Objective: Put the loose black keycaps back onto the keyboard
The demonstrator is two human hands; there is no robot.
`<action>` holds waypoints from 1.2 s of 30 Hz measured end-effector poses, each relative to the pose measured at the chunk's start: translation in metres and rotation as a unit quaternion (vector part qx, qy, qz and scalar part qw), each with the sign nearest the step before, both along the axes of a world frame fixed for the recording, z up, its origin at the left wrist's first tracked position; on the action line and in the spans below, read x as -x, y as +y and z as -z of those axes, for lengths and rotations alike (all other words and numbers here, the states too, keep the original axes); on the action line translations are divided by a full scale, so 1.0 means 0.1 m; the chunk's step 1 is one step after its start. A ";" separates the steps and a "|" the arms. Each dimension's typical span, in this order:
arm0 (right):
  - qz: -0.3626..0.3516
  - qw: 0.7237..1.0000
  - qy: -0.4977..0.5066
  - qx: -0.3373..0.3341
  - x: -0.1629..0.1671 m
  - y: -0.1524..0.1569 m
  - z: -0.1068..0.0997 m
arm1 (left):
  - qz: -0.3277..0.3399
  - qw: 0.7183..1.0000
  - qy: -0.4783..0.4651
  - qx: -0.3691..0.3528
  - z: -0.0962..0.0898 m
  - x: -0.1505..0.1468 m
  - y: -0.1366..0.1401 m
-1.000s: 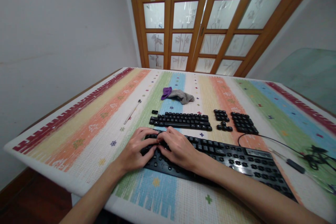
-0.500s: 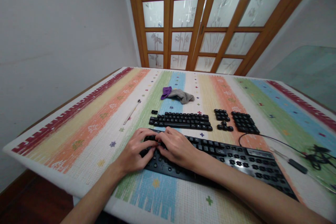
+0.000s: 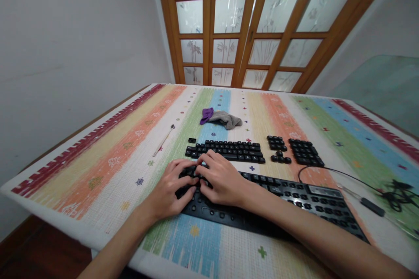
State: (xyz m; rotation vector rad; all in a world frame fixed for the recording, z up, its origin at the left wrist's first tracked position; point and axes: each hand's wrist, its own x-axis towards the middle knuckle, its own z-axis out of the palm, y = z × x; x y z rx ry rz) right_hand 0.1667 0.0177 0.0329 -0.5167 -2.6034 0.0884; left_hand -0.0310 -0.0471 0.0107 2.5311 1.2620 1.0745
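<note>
A black keyboard (image 3: 310,202) lies aslant near the table's front, many of its key sockets bare. Over its left end is my left hand (image 3: 172,187), fingers bent, thumb and index tips drawn together at the key area. Beside it my right hand (image 3: 221,178) rests on the keyboard with curled fingers, its fingertips almost meeting the left ones. Anything small pinched between the fingertips is hidden. Just behind the keyboard, loose black keycaps (image 3: 234,146) sit in rows, with one single keycap (image 3: 192,140) apart at their upper left.
More keycaps (image 3: 304,152) are grouped at the right. A grey and purple cloth (image 3: 222,117) lies farther back. To the left is a thin brush (image 3: 163,140). A black cable (image 3: 353,175) and a dark-handled tool (image 3: 372,206) lie on the right of the striped tablecloth (image 3: 121,202).
My right hand has shifted slightly, its knuckles a little higher and fingers more curled. My left hand stays nearly in place. The keycap groups look the same.
</note>
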 end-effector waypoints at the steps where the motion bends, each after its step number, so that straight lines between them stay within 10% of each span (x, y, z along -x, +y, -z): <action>1: 0.004 1.000 0.003 0.006 0.01 0.05 -0.02 | -0.003 1.000 0.005 0.003 -0.01 0.00 0.00; 21: 0.194 0.964 -0.123 0.130 0.34 1.29 -0.09 | -0.009 0.998 0.050 -0.034 0.06 0.01 0.00; 36: 0.169 0.949 -0.201 0.173 0.23 1.34 -0.09 | -0.003 0.998 0.048 -0.037 0.06 0.00 0.00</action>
